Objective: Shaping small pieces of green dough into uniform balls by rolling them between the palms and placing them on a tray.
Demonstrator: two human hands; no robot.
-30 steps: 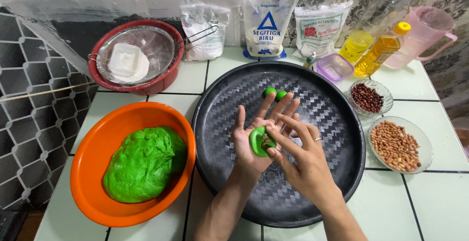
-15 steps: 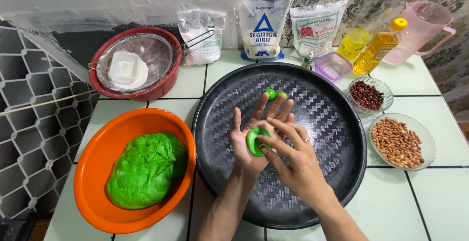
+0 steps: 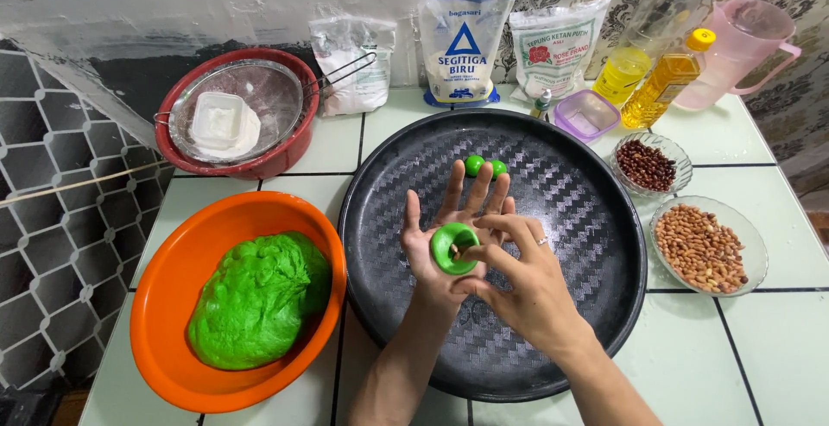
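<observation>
Left hand (image 3: 445, 240) lies open, palm up, cupping the green dough cup (image 3: 454, 247); right hand (image 3: 518, 284) (fingertips pinched) presses its rim from the right.

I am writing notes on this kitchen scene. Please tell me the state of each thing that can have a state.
left hand: open, palm up, cradling dough piece
right hand: fingertips pinching dough piece
dough piece: hollowed into a cup
green balls: two, finished, on black tray
orange bowl: holds green dough mass
oil bottles: capped, upright
pink jug: lidded
purple box: open
</observation>
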